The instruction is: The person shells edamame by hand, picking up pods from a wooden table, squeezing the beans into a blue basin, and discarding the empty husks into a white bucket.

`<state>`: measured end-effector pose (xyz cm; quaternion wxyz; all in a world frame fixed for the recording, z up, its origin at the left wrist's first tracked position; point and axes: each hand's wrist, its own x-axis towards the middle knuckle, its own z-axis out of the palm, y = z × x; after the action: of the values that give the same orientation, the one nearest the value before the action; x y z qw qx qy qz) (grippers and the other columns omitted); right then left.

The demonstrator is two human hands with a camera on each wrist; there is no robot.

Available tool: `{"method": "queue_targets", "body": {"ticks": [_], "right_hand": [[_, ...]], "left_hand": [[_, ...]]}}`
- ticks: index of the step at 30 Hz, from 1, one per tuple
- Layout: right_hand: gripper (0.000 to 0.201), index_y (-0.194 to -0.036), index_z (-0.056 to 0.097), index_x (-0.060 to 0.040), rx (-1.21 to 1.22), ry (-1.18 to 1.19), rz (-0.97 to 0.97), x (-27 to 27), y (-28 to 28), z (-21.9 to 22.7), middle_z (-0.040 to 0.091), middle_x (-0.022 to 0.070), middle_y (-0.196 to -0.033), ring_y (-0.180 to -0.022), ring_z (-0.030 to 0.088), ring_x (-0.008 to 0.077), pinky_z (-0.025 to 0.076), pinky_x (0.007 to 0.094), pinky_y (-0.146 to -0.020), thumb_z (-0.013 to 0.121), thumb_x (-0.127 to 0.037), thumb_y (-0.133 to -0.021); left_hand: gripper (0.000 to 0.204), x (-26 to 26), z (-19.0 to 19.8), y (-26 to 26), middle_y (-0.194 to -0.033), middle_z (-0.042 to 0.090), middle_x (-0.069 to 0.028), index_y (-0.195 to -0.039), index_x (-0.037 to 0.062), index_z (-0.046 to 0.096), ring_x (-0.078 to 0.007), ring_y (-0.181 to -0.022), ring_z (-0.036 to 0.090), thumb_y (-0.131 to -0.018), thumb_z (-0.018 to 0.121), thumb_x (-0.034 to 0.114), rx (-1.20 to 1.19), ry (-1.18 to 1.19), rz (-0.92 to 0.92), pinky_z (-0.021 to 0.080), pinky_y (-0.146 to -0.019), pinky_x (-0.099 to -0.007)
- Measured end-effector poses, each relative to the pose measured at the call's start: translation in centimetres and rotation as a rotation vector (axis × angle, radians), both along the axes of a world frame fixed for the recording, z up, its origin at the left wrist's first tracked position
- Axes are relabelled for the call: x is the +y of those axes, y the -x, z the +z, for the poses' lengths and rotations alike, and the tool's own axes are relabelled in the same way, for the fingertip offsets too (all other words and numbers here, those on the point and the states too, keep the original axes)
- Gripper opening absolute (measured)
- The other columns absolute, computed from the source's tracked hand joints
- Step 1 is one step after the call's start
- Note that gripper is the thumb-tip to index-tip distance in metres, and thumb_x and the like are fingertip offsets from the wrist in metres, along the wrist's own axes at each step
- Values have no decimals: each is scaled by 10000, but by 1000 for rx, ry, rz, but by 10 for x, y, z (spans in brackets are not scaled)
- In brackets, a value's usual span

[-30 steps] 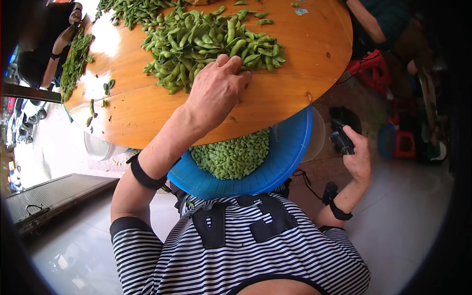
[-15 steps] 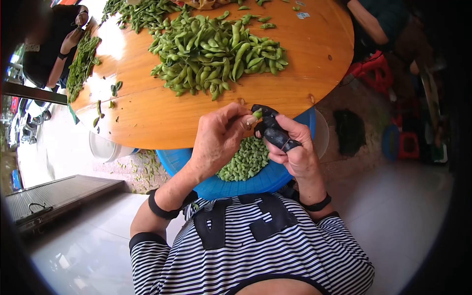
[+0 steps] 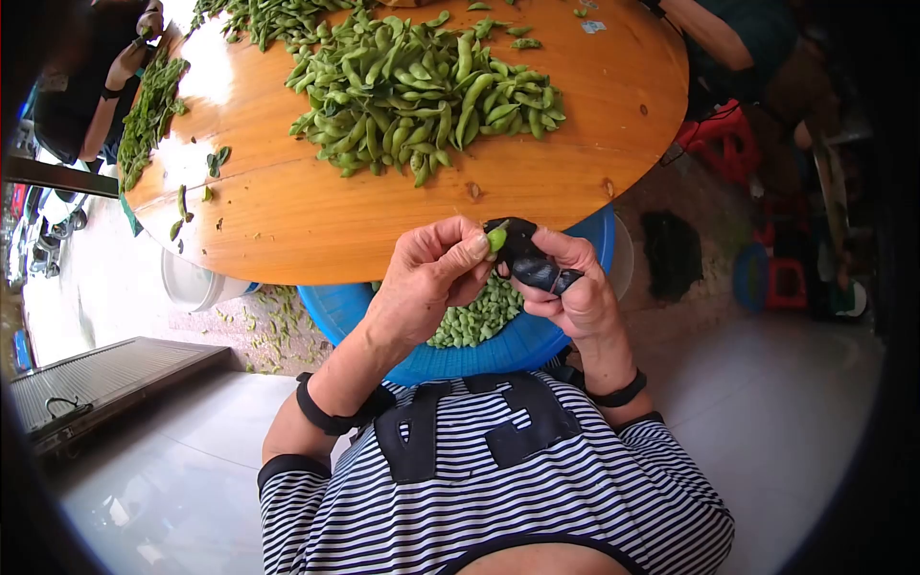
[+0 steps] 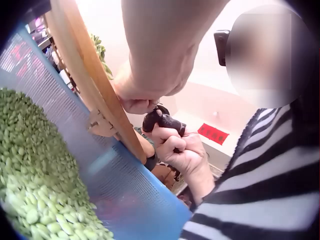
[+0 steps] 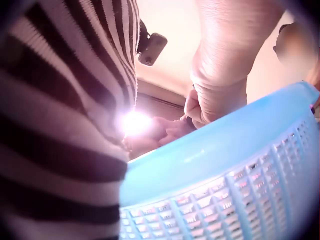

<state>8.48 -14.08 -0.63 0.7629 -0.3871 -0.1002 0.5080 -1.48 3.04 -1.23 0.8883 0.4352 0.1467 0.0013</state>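
My left hand (image 3: 422, 278) pinches a green edamame pod (image 3: 496, 238) between thumb and fingers, above the blue basket (image 3: 460, 364). Close beside it, the curled fingers of my right hand (image 3: 580, 292) are round a shiny black wrapped object (image 3: 537, 264). I cannot tell whether it is held or worn on the fingers. The pod overlaps its left end. Shelled green beans (image 3: 474, 318) fill the bottom of the basket, partly hidden by the hands. Ahead on the wooden table (image 3: 335, 225) lies a heap of edamame pods (image 3: 412, 105). The left wrist view shows the beans (image 4: 40, 175) close up.
The table edge overhangs the basket. A white tub (image 3: 192, 283) stands under the table at left, near scattered pod bits on the floor. Other people's arms (image 3: 709, 34) are at both far sides. Red stools (image 3: 728, 144) stand at the right, and a metal grate (image 3: 115, 388) at the left.
My left hand has come back from the pod heap with a pod, and my right hand has swung in from the far right. In the last half second both stay together, the pod tilting slightly.
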Motion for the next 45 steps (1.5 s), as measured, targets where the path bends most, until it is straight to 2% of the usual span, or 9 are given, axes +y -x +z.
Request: {"method": "queue_targets", "body": {"ticks": [6,8,12,18,28,33,37,40,45], "right_hand": [[346,-1093,622,33,-419,270,-77,6,15,13,562,55,-808,-585,462,88,370,202,-518,505,86,-772],[377,-1040,604,46,-1170,354,-184,9,18,12,517,84,-802,-654,499,165,408,239,-596,507,139,-688],[360,-999,580,60,-1218,379,-154,1,21,20,466,96,-796,-688,491,209,420,264,-625,528,139,-651],[361,-1004,576,55,-1343,419,-151,1,24,15,470,123,-819,-693,526,271,437,310,-614,564,133,-652],[405,-1010,576,47,-1459,459,-232,6,30,16,490,139,-870,-738,561,311,464,356,-632,597,140,-616],[308,-938,580,56,-1313,423,-212,-15,11,18,475,112,-774,-661,513,251,396,278,-594,544,112,-637],[318,-959,600,58,-1249,598,-106,-75,-28,43,525,116,-768,-660,521,211,404,265,-612,529,80,-650],[324,-1005,602,59,-1348,641,85,-121,-46,50,540,116,-768,-682,539,200,412,253,-629,536,81,-688],[241,-1039,583,52,-1260,985,-271,-123,-47,43,599,118,-800,-718,589,189,442,250,-679,540,70,-803]], "left_hand": [[222,-9,7,2,-620,488,62,-761,70,541,-40,-485,340,-943,618,171,48,109,11,275,-423,-213],[199,-12,-2,3,-639,495,38,-810,53,539,-62,-496,379,-912,659,174,-30,-429,12,267,-436,-234],[219,-11,22,6,-589,470,-79,-842,-3,506,-153,-491,448,-886,670,137,-41,-1088,9,336,-459,-310],[56,-2,14,10,-635,530,-184,-902,-18,492,-383,-575,527,-852,509,-40,-146,-1027,-86,415,-542,-403],[212,-16,7,12,-694,535,-174,-1037,-37,507,-312,-597,515,-830,464,-61,-143,-979,63,436,-580,-376],[391,-14,9,17,-793,656,-100,-1252,-8,505,-162,-723,615,-867,472,-65,-135,-637,-80,504,-675,-291],[389,18,33,18,-816,693,-101,-1243,-4,551,-118,-812,653,-859,521,-57,-98,-919,-404,519,-712,-261],[169,31,40,7,-819,699,-102,-1004,-3,674,-201,-734,683,-842,629,14,101,-1096,-45,526,-660,-293],[139,53,12,-23,-804,581,-141,-910,31,638,-347,-748,601,-810,664,125,-37,-1622,223,494,-657,-430]]}}
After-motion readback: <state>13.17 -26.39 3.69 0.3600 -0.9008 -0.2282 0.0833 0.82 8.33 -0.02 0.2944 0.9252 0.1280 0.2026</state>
